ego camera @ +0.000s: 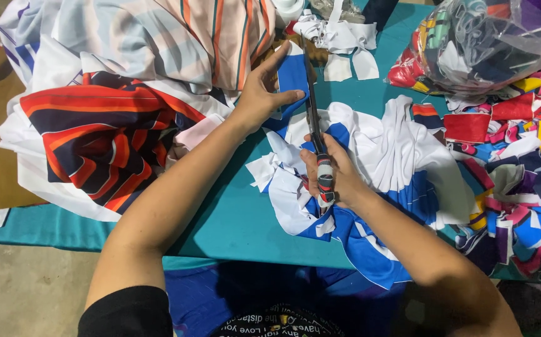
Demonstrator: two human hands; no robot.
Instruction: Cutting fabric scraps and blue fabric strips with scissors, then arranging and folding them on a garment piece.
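Blue fabric piece (292, 78) pinched in left hand (261, 93) | right hand (336, 178) clamped on scissors (315, 118)

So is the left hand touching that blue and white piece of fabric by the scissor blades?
Touching. The head view shows the left hand pinching the blue and white fabric piece, thumb lying across its front.

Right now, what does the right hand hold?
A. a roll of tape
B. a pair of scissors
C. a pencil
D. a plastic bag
B: the right hand grips the handle of long scissors, whose blades reach the blue cloth piece held by the left hand.
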